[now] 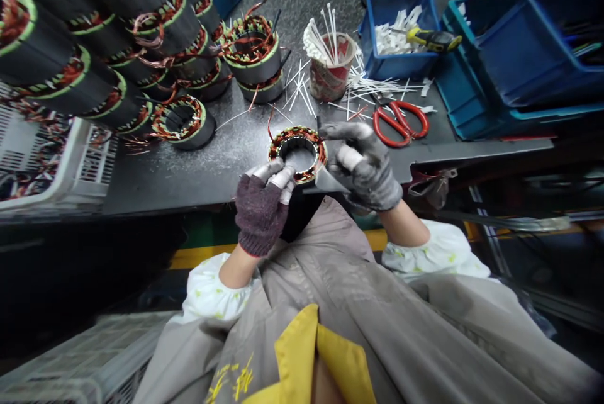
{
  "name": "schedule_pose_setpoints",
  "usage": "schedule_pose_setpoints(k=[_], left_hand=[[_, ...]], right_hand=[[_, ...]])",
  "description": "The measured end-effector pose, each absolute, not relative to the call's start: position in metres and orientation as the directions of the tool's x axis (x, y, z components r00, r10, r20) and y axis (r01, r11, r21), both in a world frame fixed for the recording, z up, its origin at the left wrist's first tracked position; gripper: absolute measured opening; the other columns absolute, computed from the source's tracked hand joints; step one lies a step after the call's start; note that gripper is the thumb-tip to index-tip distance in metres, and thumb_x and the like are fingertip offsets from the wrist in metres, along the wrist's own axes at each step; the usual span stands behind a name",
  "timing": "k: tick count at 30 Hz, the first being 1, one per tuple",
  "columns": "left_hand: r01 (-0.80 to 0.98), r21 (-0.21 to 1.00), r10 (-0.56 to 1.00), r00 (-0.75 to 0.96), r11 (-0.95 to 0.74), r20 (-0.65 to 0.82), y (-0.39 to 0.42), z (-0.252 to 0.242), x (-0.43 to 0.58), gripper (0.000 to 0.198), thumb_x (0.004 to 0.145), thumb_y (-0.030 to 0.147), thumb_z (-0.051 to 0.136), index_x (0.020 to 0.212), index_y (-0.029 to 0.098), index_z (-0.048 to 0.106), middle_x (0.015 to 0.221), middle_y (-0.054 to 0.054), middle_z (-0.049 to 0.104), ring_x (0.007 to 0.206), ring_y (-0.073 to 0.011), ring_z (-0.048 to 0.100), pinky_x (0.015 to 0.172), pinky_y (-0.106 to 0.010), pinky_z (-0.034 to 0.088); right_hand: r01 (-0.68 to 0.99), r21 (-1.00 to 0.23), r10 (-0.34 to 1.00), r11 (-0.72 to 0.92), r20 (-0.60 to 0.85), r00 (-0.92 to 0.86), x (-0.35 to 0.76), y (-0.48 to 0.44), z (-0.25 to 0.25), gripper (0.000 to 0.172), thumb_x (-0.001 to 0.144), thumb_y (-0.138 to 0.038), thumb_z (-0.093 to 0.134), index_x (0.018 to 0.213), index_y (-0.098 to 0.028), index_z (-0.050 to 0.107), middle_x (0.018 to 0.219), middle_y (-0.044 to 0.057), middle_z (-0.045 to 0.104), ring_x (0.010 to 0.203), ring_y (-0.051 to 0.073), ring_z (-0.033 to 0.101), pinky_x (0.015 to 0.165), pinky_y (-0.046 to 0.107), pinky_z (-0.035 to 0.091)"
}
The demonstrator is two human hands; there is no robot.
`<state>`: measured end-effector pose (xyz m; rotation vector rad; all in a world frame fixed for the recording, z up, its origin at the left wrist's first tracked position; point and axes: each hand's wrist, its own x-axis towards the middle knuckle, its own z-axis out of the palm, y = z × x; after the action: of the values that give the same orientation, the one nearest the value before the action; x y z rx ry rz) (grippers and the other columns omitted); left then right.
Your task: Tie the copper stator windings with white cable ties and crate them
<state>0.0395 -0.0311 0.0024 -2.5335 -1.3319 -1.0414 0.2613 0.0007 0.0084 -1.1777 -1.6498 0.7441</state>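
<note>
A motor stator [274,151] with copper windings and a pale green rim rests near the bench's front edge. My left hand [262,209], in a dark purple knitted glove with white-wrapped fingertips, closes on its near left rim. At the stator's right side, my right hand [365,168] wears a grey glove, its fingers bent together and partly blurred. A pale flat piece [325,179] shows between this hand and the stator; what the fingers grip is unclear. A dark lead and a copper lead stick up from the stator's far side. Red-handled scissors [394,124] lie just beyond my right hand.
Stacked stators [127,33] crowd the left, beside a white plastic crate [78,165]. White cable ties stand in a worn cup [330,80] and lie scattered around it. A blue bin [401,64] holds white pieces and a yellow-black tool [433,39]. Larger blue bins [500,51] stand right.
</note>
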Motion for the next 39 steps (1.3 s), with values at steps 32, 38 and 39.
schedule_pose_setpoints(k=[32,38,39], left_hand=[[0.645,0.079,0.577,0.614,-0.76,0.539,-0.004,0.004,0.014,0.027,0.098,0.019,0.063,0.123,0.026,0.071,0.117,-0.005,0.08,0.116,-0.0251,0.074,0.12,-0.054,0.044],[0.668,0.105,0.564,0.523,-0.737,0.639,-0.016,0.0,0.026,0.02,0.099,0.02,0.067,0.119,0.023,0.068,0.11,-0.005,0.081,0.108,-0.0223,0.076,0.119,-0.049,0.047],[0.666,0.135,0.581,0.512,-0.733,0.633,-0.015,-0.001,0.026,0.02,0.099,0.021,0.067,0.119,0.024,0.068,0.111,-0.004,0.081,0.109,-0.0218,0.076,0.119,-0.049,0.046]], right_hand=[[0.524,-0.744,0.831,0.414,0.544,0.116,0.318,0.14,0.007,0.015,0.092,-0.035,0.078,0.1,-0.022,0.079,0.106,0.006,0.075,0.102,0.025,0.072,0.104,0.049,0.06],[0.454,-0.808,0.857,0.377,0.49,0.161,0.312,0.184,0.016,0.011,0.085,-0.02,0.079,0.091,-0.022,0.071,0.1,0.002,0.074,0.098,0.021,0.07,0.102,0.044,0.061],[0.395,-0.841,0.856,0.371,0.475,0.207,0.315,0.18,0.018,0.006,0.092,-0.024,0.073,0.096,-0.023,0.068,0.097,0.002,0.074,0.091,0.018,0.069,0.094,0.04,0.064]])
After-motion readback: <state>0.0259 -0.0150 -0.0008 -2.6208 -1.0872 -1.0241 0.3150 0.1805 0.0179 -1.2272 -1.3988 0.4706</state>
